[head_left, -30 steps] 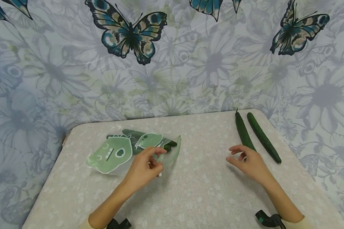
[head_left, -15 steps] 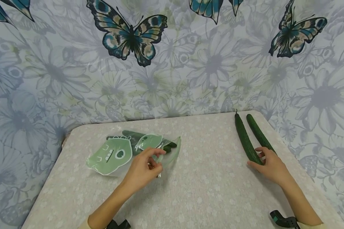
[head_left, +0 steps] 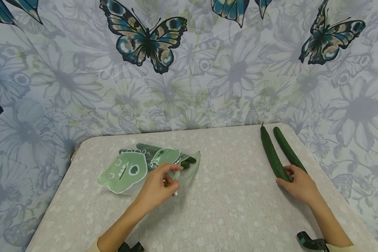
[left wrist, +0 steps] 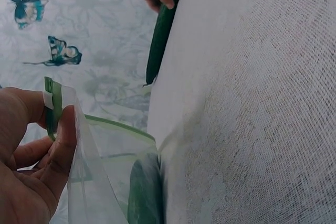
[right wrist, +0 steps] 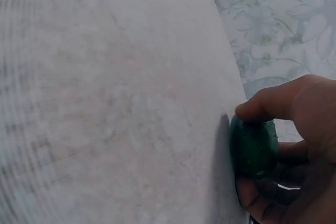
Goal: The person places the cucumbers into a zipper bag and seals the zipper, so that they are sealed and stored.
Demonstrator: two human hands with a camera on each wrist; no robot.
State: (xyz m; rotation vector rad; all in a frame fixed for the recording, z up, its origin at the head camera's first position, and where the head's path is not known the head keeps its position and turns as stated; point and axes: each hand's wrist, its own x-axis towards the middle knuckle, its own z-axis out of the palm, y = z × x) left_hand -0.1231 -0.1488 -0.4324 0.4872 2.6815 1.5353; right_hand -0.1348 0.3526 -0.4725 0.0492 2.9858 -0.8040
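Note:
My left hand (head_left: 159, 183) pinches the edge of a clear zip bag (head_left: 123, 173) printed with green cartoon shapes. The bag lies on the left of the table with cucumbers inside, and its mouth, trimmed with a green zip strip (left wrist: 121, 124), gapes toward the right. At the right of the table, my right hand (head_left: 299, 185) grips the near end of a cucumber (head_left: 272, 154), thumb on one side and fingers on the other. In the right wrist view the end of this cucumber (right wrist: 254, 148) shows between thumb and fingers. A second cucumber (head_left: 288, 148) lies just right of it, its near end hidden by the hand.
A pale patterned cloth covers the table (head_left: 220, 196). Behind it rises a butterfly-printed wall covering (head_left: 189, 77). The second cucumber lies close to the table's right edge. Black wrist devices, one of them the right wrist device (head_left: 312, 241), sit on both wrists.
My right hand has moved right and toward me, and has taken hold of the left cucumber's near end. My left hand stays on the bag's edge.

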